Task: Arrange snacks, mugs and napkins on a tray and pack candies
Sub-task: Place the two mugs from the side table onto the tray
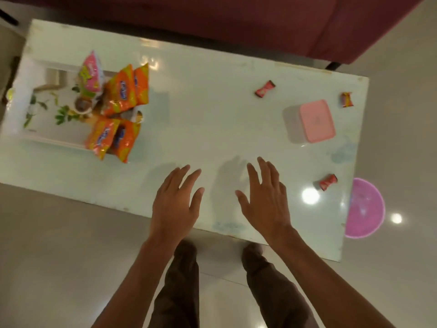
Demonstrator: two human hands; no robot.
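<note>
A white tray with a leaf print sits at the table's left end. Several orange snack packets and a pink packet lie on it, along with a mug. A small box with a pink lid stands at the right. Three wrapped candies lie loose: one behind the box, one at the far right edge, one near the front right. My left hand and my right hand hover over the table's front, fingers straight and spread, holding nothing.
The glossy white table has a dark red sofa behind it. A pink plastic bowl lies on the floor past the table's right end. My legs stand at the front edge.
</note>
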